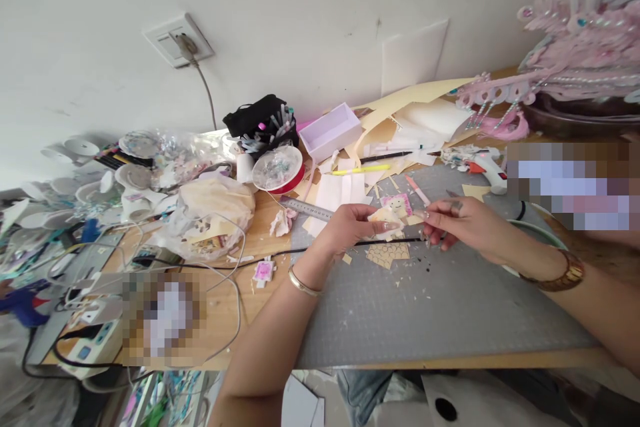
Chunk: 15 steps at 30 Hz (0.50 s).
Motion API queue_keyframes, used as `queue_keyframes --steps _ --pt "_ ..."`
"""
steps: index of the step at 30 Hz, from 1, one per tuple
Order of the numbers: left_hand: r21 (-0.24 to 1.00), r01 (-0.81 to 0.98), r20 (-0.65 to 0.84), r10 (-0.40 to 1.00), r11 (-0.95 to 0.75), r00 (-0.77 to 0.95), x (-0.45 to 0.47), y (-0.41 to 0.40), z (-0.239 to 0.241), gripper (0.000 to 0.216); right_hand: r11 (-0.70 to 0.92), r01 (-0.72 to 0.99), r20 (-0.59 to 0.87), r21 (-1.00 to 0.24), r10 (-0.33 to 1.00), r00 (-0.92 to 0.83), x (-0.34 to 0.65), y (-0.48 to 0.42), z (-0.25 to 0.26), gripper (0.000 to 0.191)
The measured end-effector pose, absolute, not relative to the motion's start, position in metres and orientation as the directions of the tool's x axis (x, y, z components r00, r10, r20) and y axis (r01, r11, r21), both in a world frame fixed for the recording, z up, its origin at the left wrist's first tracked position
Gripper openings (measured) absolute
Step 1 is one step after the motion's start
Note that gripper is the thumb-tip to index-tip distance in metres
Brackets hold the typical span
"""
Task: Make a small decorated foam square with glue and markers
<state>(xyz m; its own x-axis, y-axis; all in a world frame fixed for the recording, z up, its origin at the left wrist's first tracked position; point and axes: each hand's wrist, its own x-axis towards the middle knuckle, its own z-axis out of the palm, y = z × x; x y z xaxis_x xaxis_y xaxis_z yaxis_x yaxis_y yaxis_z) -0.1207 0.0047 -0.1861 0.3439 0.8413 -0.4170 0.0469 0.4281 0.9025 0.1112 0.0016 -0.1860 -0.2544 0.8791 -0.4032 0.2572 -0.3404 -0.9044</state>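
Observation:
My left hand [353, 225] is closed on a small cream-coloured cut-out piece [381, 219], pinched between thumb and fingers above the grey cutting mat [425, 320]. Just to its right, my right hand [453, 221] has its thumb and fingertips pressed together; whatever sits between them is too small to make out. Behind both hands lies a little pink-edged square with a smiling face [399, 204]. A slim pink-and-white stick-like tool [417, 191] rests beside that square. Tan scraps with a honeycomb line pattern [387, 253] lie below my left fingers, among tiny crumbs.
A glue gun [486, 168] lies at the right rear. Left of the hands are a steel ruler [305, 208], a black cable [270, 258] and a pink-and-white piece [263, 271]. Behind stand a lilac box [331, 133] and a pen bag [260, 117]. A plastic bag [220, 207] sits left.

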Motion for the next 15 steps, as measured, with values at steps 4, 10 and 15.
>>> queue_keyframes --steps 4,10,15 --pt "0.924 0.256 -0.333 0.927 0.284 0.172 -0.132 0.01 -0.189 0.039 -0.242 0.41 -0.358 -0.879 0.904 -0.235 0.122 0.01 -0.191 0.046" --pt "0.696 0.715 -0.114 0.993 0.062 0.025 -0.136 0.015 -0.193 0.025 -0.047 0.663 -0.26 -0.748 0.938 -0.227 0.13 0.016 -0.195 0.03" --pt "0.536 0.843 0.091 0.996 -0.029 -0.023 -0.129 0.011 -0.196 0.032 0.078 0.771 -0.168 -0.632 0.957 -0.235 0.131 0.015 -0.194 0.025"
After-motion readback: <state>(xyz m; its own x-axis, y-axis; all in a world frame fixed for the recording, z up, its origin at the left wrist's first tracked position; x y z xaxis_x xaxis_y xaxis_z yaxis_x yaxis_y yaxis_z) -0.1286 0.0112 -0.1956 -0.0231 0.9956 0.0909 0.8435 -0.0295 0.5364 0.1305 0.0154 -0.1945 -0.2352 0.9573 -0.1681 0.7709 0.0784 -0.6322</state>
